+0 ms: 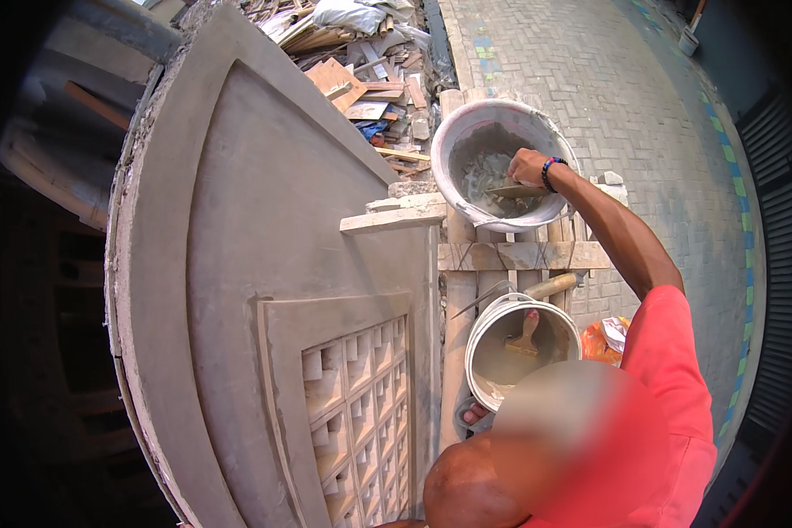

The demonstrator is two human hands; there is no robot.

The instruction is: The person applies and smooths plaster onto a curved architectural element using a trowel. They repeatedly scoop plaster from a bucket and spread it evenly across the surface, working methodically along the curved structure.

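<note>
My right hand [530, 169], with a beaded bracelet at the wrist, grips a trowel [508, 192] inside a large white bucket [449, 163] of wet grey mortar. My left hand [476, 413] is mostly hidden at the lower left of a smaller white bucket [473, 350], its fingers curled on something grey that I cannot make out. A wooden-handled brush [524, 337] stands in murky liquid in that bucket. Between the buckets lies a wooden-handled metal tool [554, 284]. Both buckets are on a rough timber platform [460, 256]. A red sleeve, a bare knee and a blurred patch fill the lower right.
A grey plastered wall [220, 246] with a lattice panel [354, 405] runs along the left, with a pale block ledge [387, 220] beside the large bucket. A scrap-wood pile [343, 88] lies at the top. A paved path [634, 106] and an orange sack [600, 339] are on the right.
</note>
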